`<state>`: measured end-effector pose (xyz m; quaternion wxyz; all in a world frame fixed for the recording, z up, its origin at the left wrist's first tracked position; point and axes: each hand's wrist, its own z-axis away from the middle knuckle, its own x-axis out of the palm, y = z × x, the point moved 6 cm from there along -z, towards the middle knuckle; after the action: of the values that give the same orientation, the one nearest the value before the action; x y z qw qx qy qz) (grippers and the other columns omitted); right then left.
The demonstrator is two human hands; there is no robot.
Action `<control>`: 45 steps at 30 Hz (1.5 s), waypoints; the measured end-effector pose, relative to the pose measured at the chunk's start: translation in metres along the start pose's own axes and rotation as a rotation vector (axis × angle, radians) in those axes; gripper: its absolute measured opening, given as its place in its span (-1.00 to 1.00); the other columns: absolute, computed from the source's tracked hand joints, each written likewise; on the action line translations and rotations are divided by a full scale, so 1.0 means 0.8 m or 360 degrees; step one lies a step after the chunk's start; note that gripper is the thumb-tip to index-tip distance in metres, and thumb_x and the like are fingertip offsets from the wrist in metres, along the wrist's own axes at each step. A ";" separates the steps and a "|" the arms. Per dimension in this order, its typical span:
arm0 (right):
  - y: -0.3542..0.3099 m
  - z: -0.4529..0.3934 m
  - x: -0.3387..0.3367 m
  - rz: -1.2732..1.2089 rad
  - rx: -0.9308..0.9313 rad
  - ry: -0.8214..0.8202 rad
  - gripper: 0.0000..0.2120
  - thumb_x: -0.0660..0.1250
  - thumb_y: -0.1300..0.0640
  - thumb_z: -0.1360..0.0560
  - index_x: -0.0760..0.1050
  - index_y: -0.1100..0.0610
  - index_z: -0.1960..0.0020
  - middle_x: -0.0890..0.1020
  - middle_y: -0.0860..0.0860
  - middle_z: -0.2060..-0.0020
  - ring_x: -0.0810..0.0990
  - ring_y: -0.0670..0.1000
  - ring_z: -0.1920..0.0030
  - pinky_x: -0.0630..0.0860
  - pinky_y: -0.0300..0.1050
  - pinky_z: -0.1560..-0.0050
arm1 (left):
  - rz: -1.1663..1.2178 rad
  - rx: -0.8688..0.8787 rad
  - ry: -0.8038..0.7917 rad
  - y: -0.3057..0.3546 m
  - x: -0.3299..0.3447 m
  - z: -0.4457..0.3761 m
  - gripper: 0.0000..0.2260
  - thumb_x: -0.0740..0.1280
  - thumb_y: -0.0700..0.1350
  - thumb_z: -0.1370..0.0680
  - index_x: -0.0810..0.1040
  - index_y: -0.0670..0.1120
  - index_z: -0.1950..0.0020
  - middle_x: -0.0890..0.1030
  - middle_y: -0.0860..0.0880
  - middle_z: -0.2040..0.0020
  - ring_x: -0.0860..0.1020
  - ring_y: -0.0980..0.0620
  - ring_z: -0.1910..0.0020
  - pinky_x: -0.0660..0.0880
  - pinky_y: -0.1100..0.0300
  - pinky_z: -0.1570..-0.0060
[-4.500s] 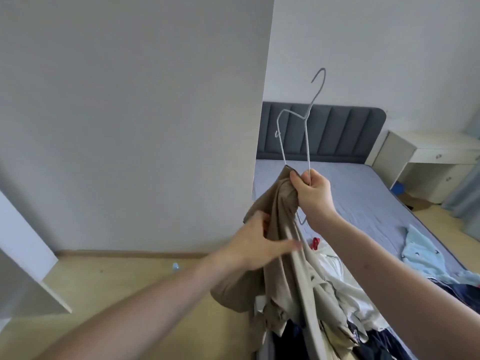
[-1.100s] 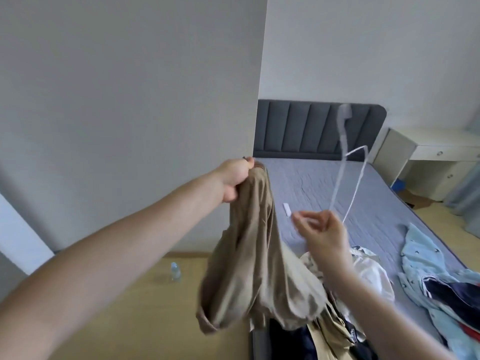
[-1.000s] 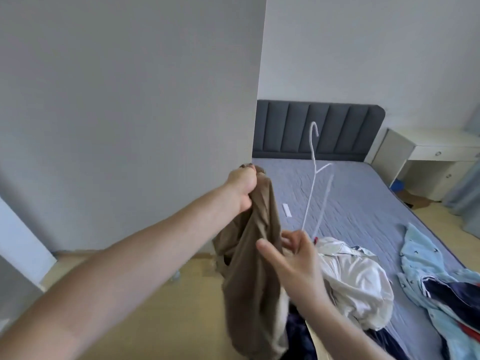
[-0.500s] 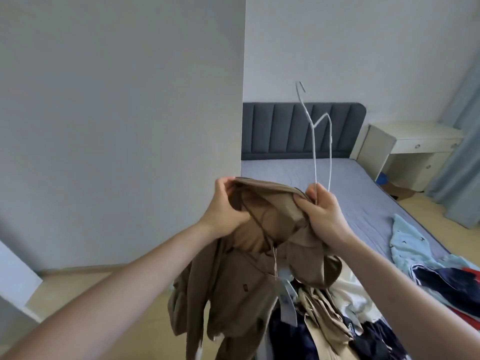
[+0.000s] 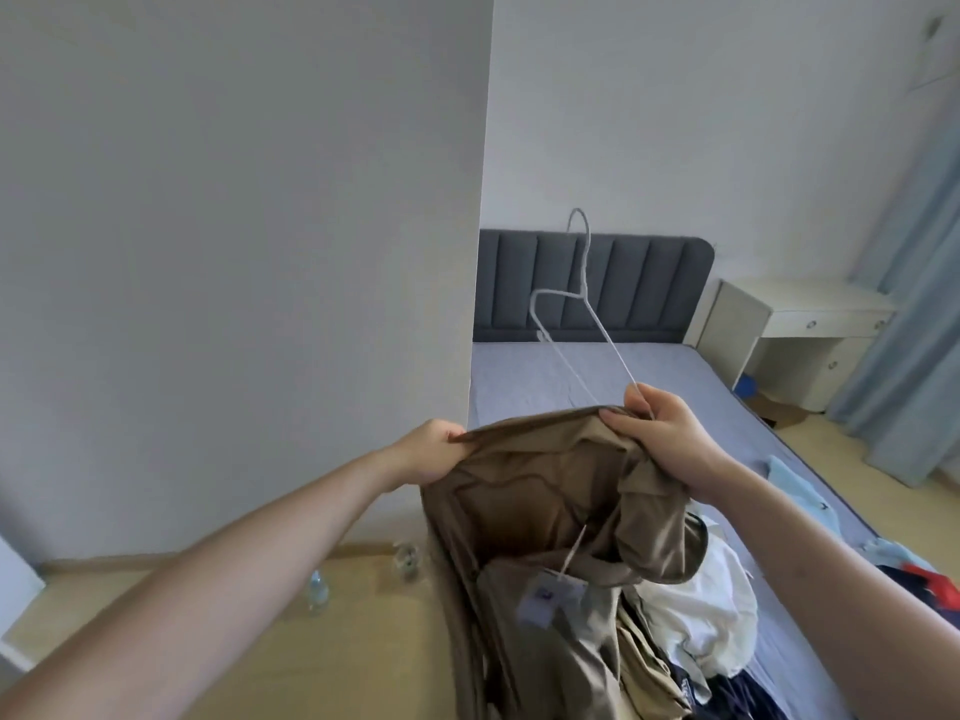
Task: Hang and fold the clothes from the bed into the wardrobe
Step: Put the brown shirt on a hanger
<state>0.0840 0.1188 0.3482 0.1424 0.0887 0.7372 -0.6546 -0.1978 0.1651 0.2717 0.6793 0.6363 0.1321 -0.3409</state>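
Note:
I hold a brown garment (image 5: 540,506) stretched open between both hands over the near end of the bed (image 5: 613,366). My left hand (image 5: 428,452) grips its left edge. My right hand (image 5: 662,439) pinches the right edge together with a thin white wire hanger (image 5: 582,298), whose hook points up in front of the headboard. A white tag (image 5: 545,600) dangles inside the garment. Below lies a pile of clothes (image 5: 696,626), white, beige and dark.
A grey wall panel (image 5: 234,252) fills the left. A dark grey headboard (image 5: 649,283) and a white desk (image 5: 800,330) stand at the back, with a blue curtain (image 5: 914,314) at the right. A light blue garment (image 5: 795,491) lies on the bed. Bottles (image 5: 317,595) stand on the wooden floor.
My hands have drawn apart, pulling the garment's opening wider. The hanger has tilted left, its hook now lower against the headboard. The camera has moved closer.

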 end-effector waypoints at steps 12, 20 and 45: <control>0.037 0.042 -0.061 0.0445 0.0324 0.0120 -0.42 0.09 -0.27 -0.60 0.58 0.21 0.13 0.50 0.04 0.38 0.38 -0.07 0.47 0.33 -0.22 0.48 | 0.0708 -0.0268 0.0187 0.022 -0.076 0.010 -0.77 0.27 -0.07 -0.58 0.50 -0.06 0.27 0.49 -0.14 0.29 0.49 -0.06 0.35 0.33 0.18 0.33; 0.014 0.069 -0.048 0.0408 -0.0009 -0.0123 -0.50 0.13 -0.31 -0.51 0.69 0.00 0.21 0.39 -0.05 0.44 0.29 0.02 0.42 0.27 -0.10 0.38 | 0.0192 -0.0383 0.0667 -0.016 -0.152 0.020 -0.72 0.28 -0.11 -0.55 0.47 -0.08 0.38 0.42 0.00 0.48 0.38 -0.04 0.43 0.25 0.19 0.40; 0.004 0.067 0.054 0.0672 -0.0212 0.0001 -0.53 0.15 -0.16 -0.66 0.49 0.00 0.34 0.40 -0.04 0.58 0.38 -0.06 0.53 0.30 -0.21 0.44 | -0.0008 -0.0076 0.1011 0.056 -0.206 0.065 -0.68 0.30 -0.01 -0.62 0.47 -0.11 0.30 0.54 -0.04 0.30 0.51 -0.11 0.17 0.31 0.09 0.18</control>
<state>0.0494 0.0637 0.3253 0.2817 0.2317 0.7439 -0.5600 -0.3038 0.1625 0.4156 0.6180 0.6944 0.3473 -0.1236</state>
